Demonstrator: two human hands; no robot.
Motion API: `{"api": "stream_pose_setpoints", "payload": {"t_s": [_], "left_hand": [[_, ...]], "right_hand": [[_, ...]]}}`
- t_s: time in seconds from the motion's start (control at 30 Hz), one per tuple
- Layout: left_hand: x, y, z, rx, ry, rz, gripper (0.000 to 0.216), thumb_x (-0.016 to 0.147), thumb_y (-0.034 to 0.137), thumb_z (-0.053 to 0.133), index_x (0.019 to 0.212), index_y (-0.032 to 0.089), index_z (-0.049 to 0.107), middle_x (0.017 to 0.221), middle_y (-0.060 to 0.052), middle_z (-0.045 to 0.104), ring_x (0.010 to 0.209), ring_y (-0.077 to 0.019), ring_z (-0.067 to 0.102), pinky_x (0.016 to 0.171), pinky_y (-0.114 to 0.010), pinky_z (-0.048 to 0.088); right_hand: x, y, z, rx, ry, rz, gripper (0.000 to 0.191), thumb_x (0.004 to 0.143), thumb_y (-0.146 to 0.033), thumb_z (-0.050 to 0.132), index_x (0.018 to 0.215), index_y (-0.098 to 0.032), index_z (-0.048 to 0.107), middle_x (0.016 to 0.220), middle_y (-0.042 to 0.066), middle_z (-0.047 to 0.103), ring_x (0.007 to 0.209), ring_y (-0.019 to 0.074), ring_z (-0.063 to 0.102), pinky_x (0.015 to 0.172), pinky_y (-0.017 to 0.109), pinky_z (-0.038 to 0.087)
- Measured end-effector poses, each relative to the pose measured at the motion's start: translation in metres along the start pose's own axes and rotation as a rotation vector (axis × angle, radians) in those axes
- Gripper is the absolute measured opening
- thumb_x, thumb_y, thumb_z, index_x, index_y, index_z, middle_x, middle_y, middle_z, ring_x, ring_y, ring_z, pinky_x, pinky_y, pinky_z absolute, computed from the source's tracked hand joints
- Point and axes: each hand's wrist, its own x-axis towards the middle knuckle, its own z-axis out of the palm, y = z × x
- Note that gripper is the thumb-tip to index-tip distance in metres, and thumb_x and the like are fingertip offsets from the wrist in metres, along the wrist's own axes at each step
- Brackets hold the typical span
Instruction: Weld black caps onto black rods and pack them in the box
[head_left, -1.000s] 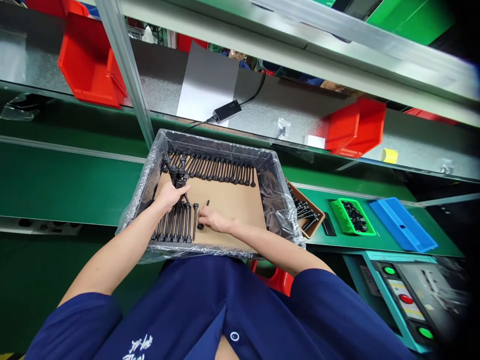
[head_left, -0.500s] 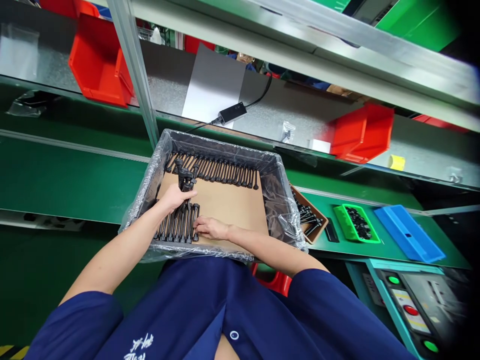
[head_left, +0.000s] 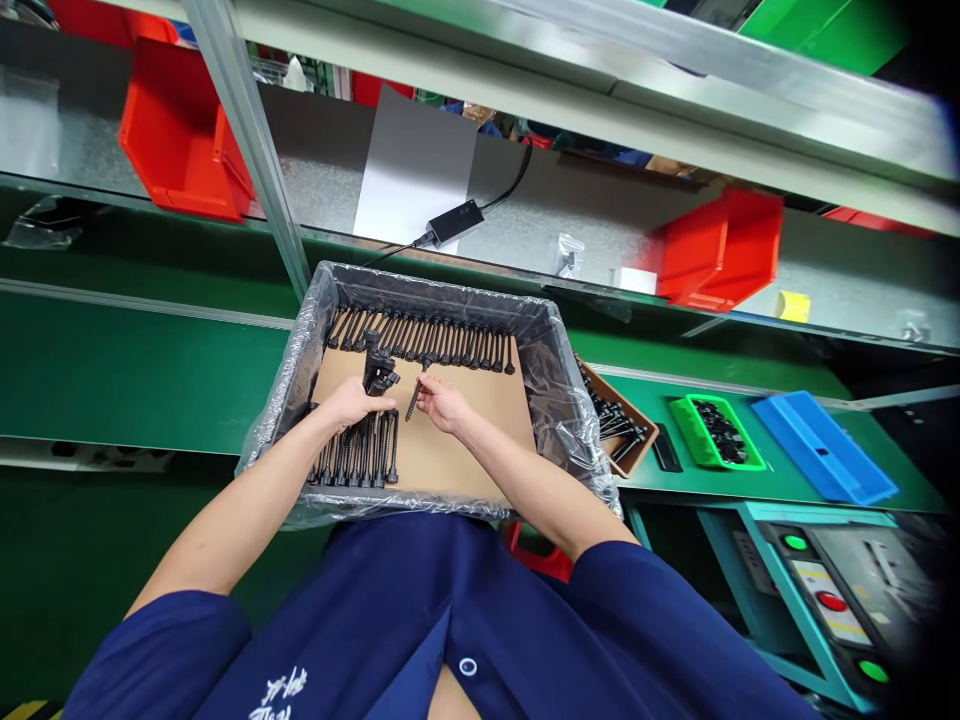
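Note:
A plastic-lined grey crate stands in front of me with a brown cardboard sheet inside it. Long black bolts lie in a row along the far side and in a second row at the near left. My left hand is closed round a bundle of black bolts held above the near row. My right hand pinches a single black bolt by its upper end, just right of the bundle, over the cardboard.
A small brown tray of bolts, a green tray of small black parts and a blue lid sit on the green bench to the right. Red bins stand on the shelf behind. A control panel lies at the lower right.
My right hand has left the end of the near row and risen toward the bundle, now pinching one bolt. The near row has gained a bolt. My left hand stays put.

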Motion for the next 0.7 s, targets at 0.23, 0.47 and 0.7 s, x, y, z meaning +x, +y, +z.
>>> {"api": "stream_pose_setpoints", "payload": {"t_s": [0.23,0.47,0.7], "left_hand": [[-0.002,0.011,-0.006,0.135,0.168,0.074,0.027,0.05,0.022,0.082,0.068,0.015,0.062,0.058,0.004,0.059,0.058,-0.0157,0.055,0.061,-0.03,0.044],[-0.001,0.004,-0.004,0.105,0.144,0.079,0.03,0.055,0.029,0.083,0.063,0.016,0.057,0.054,0.003,0.06,0.053,-0.0143,0.054,0.057,-0.028,0.042],[-0.007,0.01,0.003,0.029,-0.039,0.051,0.023,0.063,0.03,0.08,0.065,0.015,0.063,0.057,0.001,0.062,0.056,-0.0141,0.055,0.062,-0.029,0.045]], "right_hand": [[-0.001,0.051,-0.007,-0.524,-0.001,0.192,0.03,0.081,-0.011,0.071,0.068,-0.02,0.045,0.038,-0.005,0.053,0.034,0.0129,0.055,0.036,0.018,0.043],[-0.001,0.056,0.003,-0.774,-0.119,0.131,0.027,0.082,-0.014,0.069,0.073,-0.02,0.044,0.043,-0.004,0.056,0.038,0.0128,0.057,0.037,0.017,0.04],[-0.014,0.01,-0.001,-0.183,-0.145,-0.065,0.022,0.088,-0.032,0.064,0.074,-0.017,0.054,0.064,-0.004,0.059,0.041,0.0043,0.047,0.036,0.015,0.033]]}}
